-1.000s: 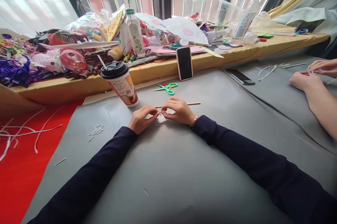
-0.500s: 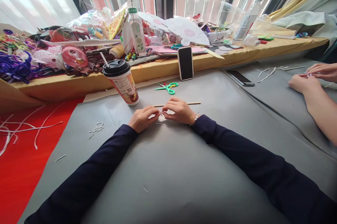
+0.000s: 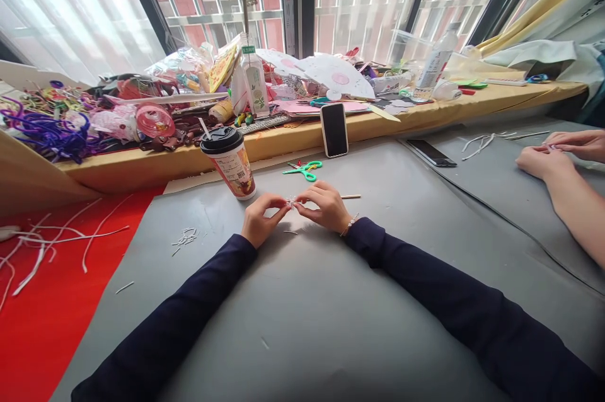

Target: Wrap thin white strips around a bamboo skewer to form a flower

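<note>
Between the fingertips of both hands is a small bundle of short white strands (image 3: 292,202), spread out like a little star. My left hand (image 3: 262,218) pinches it from the left, thumb and forefinger closed. From the other side my right hand (image 3: 326,205), with a beaded bracelet at the wrist, pinches it too. One short white piece (image 3: 290,232) lies on the grey table cover just below the hands. A thin wooden stick (image 3: 351,196) lies partly hidden behind my right hand. Green-handled scissors (image 3: 307,170) rest beyond the hands.
A lidded paper cup (image 3: 231,166) stands left of the scissors. A phone (image 3: 334,130) leans upright against the cluttered ledge (image 3: 278,137). Cut white bits (image 3: 184,237) lie at left, long white cords (image 3: 66,235) on red cloth. At right are another phone (image 3: 432,153) and another person's hands (image 3: 548,156).
The view has tilted up and shifted left slightly. My hands have turned a little, fingers lifted, so the white strands show more plainly. The stick is more covered by my right hand.
</note>
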`<state>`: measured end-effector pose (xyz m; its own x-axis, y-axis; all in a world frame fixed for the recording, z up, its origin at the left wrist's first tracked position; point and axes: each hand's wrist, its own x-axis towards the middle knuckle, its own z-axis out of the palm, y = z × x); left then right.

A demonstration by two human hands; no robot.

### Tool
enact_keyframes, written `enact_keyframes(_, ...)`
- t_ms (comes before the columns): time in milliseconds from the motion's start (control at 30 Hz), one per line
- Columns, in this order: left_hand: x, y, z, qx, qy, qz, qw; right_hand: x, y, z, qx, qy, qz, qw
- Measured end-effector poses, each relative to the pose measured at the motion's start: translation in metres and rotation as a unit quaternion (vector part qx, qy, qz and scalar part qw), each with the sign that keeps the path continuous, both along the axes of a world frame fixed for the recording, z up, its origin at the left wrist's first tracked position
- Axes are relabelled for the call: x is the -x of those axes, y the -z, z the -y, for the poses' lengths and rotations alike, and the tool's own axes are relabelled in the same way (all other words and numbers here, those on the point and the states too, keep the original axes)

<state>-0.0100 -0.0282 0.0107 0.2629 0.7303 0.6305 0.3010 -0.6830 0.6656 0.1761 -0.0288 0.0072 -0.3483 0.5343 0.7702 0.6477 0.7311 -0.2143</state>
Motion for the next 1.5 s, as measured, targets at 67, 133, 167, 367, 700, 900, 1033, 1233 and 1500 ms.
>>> enact_keyframes(67,0.002,0.0,-0.001,-0.009,-0.004,-0.007,1.0,0.0,0.001,0.0,0.005,-0.005,0.0,1.0)
enact_keyframes(133,0.004,-0.001,-0.003,-0.026,-0.004,-0.018,0.999,0.0,0.001,0.0,0.009,-0.01,-0.001,1.0)
enact_keyframes(167,0.004,0.0,-0.004,-0.035,-0.002,-0.023,0.999,0.0,0.001,0.0,0.009,-0.012,-0.002,1.0)
enact_keyframes(367,0.006,0.002,-0.006,-0.054,0.015,-0.037,0.998,0.0,0.0,0.001,0.001,-0.02,0.001,1.0)
enact_keyframes(700,0.008,0.003,-0.006,-0.086,0.03,-0.078,0.993,0.0,0.002,0.0,0.001,-0.016,0.016,1.0)
enact_keyframes(900,0.006,0.002,-0.005,-0.028,0.042,-0.047,0.998,0.0,0.002,0.0,-0.02,-0.012,0.017,1.0)
enact_keyframes(1033,-0.002,-0.001,-0.003,0.14,0.046,0.081,0.986,0.0,0.0,0.0,-0.033,0.01,0.004,0.999)
enact_keyframes(1233,-0.008,-0.002,-0.001,0.312,0.118,0.148,0.931,0.001,0.001,0.0,-0.041,0.011,0.01,0.999)
enact_keyframes(1500,-0.009,-0.003,0.005,0.359,0.12,0.169,0.91,0.001,0.003,-0.001,-0.035,0.01,0.021,0.999)
